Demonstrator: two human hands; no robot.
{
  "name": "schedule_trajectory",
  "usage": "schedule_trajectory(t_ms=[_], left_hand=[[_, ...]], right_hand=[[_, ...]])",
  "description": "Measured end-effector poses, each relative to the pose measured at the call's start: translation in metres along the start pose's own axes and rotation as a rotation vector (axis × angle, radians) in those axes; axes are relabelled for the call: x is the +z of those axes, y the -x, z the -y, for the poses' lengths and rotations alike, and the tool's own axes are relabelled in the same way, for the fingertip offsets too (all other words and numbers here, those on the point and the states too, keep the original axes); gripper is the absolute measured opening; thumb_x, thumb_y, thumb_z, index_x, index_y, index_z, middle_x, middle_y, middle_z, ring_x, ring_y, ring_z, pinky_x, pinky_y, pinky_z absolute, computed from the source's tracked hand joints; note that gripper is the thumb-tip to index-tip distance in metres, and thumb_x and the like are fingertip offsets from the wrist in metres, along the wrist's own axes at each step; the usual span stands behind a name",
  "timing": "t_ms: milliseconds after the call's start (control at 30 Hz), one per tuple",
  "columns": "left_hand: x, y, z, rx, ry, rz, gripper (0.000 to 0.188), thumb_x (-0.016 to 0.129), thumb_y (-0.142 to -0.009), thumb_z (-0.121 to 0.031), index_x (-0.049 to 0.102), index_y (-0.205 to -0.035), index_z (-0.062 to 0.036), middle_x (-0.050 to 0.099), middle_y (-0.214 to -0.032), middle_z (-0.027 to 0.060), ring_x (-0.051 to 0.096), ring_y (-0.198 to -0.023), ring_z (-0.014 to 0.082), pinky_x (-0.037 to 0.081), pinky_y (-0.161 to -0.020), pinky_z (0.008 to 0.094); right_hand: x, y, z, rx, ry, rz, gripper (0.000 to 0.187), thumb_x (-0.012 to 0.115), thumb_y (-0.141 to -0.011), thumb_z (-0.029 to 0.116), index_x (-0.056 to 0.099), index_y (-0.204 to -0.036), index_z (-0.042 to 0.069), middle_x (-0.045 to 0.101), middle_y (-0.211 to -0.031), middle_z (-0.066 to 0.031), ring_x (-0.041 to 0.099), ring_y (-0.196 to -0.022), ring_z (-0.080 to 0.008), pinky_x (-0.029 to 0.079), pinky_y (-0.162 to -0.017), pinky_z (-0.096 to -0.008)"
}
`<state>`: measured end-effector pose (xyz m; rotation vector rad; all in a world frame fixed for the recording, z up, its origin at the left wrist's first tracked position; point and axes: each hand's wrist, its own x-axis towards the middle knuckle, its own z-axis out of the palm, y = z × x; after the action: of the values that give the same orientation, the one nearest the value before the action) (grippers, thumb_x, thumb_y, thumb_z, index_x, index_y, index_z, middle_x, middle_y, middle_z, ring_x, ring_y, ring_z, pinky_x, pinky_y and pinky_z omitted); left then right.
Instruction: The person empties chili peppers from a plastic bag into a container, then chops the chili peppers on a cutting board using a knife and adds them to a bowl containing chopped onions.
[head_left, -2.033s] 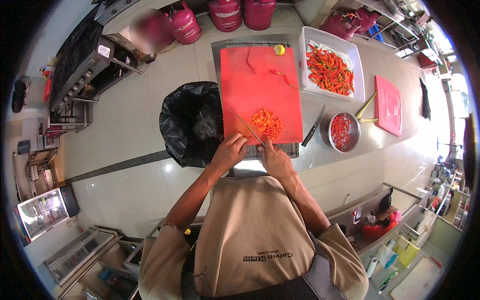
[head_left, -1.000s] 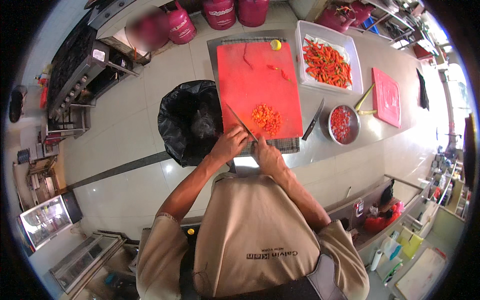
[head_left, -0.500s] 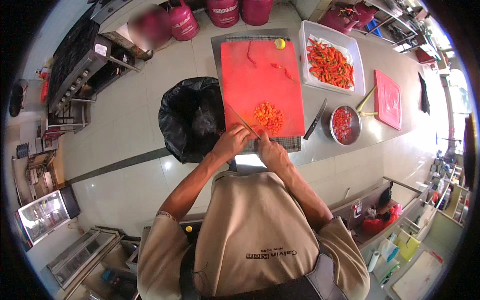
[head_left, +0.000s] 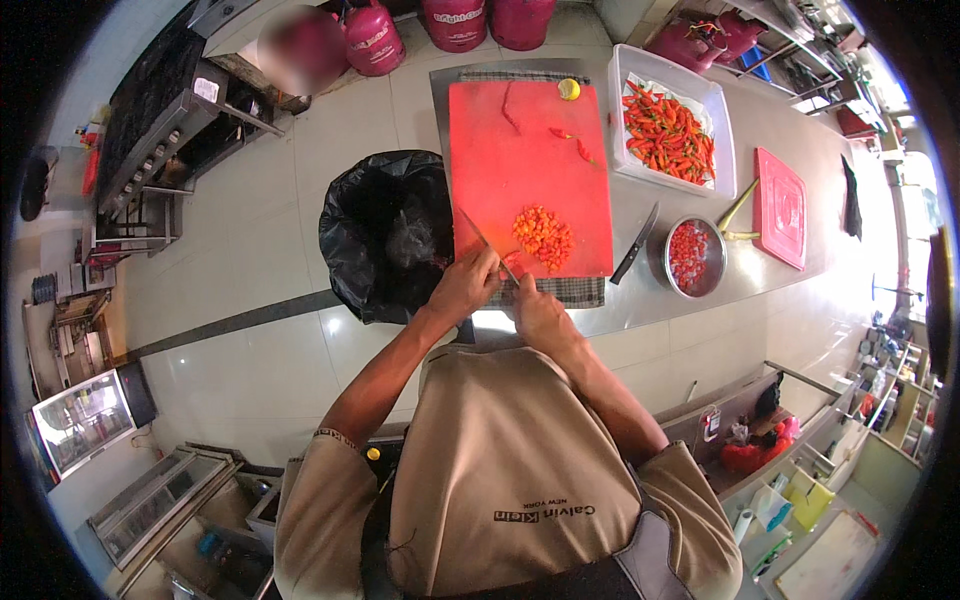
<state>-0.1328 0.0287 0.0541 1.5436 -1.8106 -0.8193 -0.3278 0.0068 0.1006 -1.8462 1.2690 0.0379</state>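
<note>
My right hand grips a knife by its handle at the near edge of the red cutting board. The blade slants up and left across the board's near left part. Close against the blade is my left hand, its fingers bent and pressed together; what they pinch, if anything, is hidden. Red chili bits show beside the blade, between my hands. Just right of them lies a heap of chopped orange-red chili. Farther up the board are a few whole chilies and a cut yellow citrus piece.
A black-lined bin stands left of the board. To the right are a second knife, a steel bowl of chopped chili, a white tub of whole chilies and a pink lid. A checked cloth lies under the board.
The whole view has shifted slightly. Red chili bits now show more plainly beside the blade. Both hands stay at nearly the same spot on the board.
</note>
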Motion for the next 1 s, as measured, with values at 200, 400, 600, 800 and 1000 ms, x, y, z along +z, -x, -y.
schedule_trajectory(t_ms=[200,400,600,800,1000], left_hand=[[0.005,-0.003,0.009,-0.057,-0.017,-0.038,0.022,0.07,-0.088,-0.004,0.053,-0.102,-0.0034,0.06,-0.086,0.0146,0.065,-0.085,0.0355,0.053,-0.074,0.0466],[-0.034,0.027,0.056,-0.108,-0.403,-0.631,0.027,0.07,-0.083,0.001,0.061,-0.107,-0.0046,0.063,-0.1,0.0157,0.063,-0.097,0.0348,0.051,-0.087,0.0445],[-0.053,-0.093,0.009,-0.01,-0.104,-0.39,0.019,0.072,-0.091,-0.007,0.069,-0.11,-0.0034,0.07,-0.102,0.0138,0.07,-0.094,0.0334,0.056,-0.085,0.044],[0.006,-0.243,0.008,0.31,-0.228,-0.222,0.022,0.066,-0.089,-0.007,0.066,-0.111,-0.0024,0.069,-0.106,0.0169,0.065,-0.109,0.0375,0.052,-0.094,0.0482],[0.023,-0.279,0.029,0.153,-0.284,-0.093,0.026,0.066,-0.087,-0.005,0.066,-0.113,-0.0017,0.07,-0.11,0.0177,0.067,-0.109,0.0364,0.055,-0.094,0.0465]], right_hand=[[0.017,-0.019,-0.033,-0.098,0.107,-0.135,0.027,0.05,-0.107,0.025,0.044,-0.116,0.0,0.068,-0.072,-0.0309,0.068,-0.07,-0.0552,0.053,-0.062,-0.0648],[-0.023,-0.016,-0.036,-0.037,0.214,-0.237,0.026,0.049,-0.106,0.028,0.047,-0.116,0.004,0.068,-0.07,-0.0282,0.069,-0.066,-0.0505,0.057,-0.061,-0.0617],[-0.032,0.002,-0.051,-0.097,0.139,-0.175,0.029,0.051,-0.105,0.028,0.047,-0.119,0.003,0.07,-0.078,-0.0268,0.07,-0.071,-0.0501,0.056,-0.064,-0.0616],[-0.037,0.017,-0.06,-0.2,0.115,-0.097,0.031,0.051,-0.106,0.032,0.052,-0.122,0.005,0.071,-0.08,-0.0262,0.071,-0.075,-0.0498,0.056,-0.068,-0.0609],[-0.046,0.005,-0.084,-0.24,0.131,-0.12,0.024,0.055,-0.105,0.029,0.059,-0.112,0.007,0.068,-0.074,-0.0239,0.071,-0.073,-0.0449,0.056,-0.066,-0.0565]])
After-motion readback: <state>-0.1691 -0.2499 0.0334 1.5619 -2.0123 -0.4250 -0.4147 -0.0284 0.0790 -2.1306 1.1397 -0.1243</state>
